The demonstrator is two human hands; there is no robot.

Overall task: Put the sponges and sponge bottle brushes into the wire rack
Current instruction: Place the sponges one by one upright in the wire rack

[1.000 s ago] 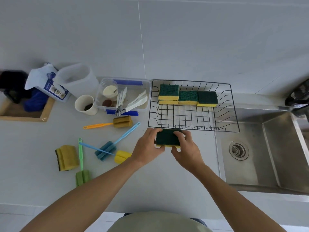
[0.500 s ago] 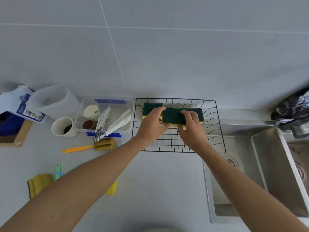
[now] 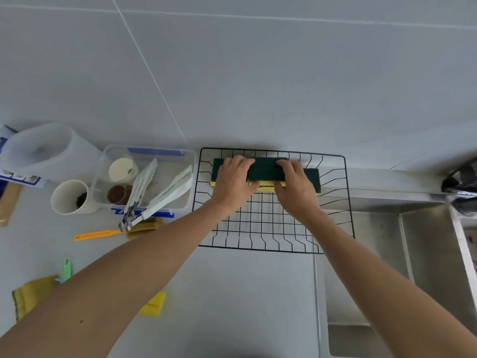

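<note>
Nearest the camera, two bare forearms reaching forward over the grey counter [image 3: 232, 293]. Left of them on the counter, a yellow sponge [image 3: 31, 293] with a dark edge, a green brush handle [image 3: 66, 267] beside it, and a yellow brush head [image 3: 152, 304] peeking out under the left forearm. Farther on, an orange-handled sponge brush [image 3: 103, 234] lying flat, foam head partly under tongs [image 3: 144, 197] that jut from a clear plastic tub [image 3: 188, 161]; a white cup [image 3: 69, 197] just left of the tub. On the right, a steel sink [image 3: 426, 254]. Straddling counter and sink edge, the black wire rack [image 3: 271, 228]. At its far side, left hand [image 3: 233, 180] and right hand [image 3: 295, 188] side by side, each clamped on one end of a green-topped sponge [image 3: 265, 171], pressed onto the row of sponges [image 3: 313, 177] along the back wall of the rack. Beyond, pale wall tiles [image 3: 258, 73].
</note>
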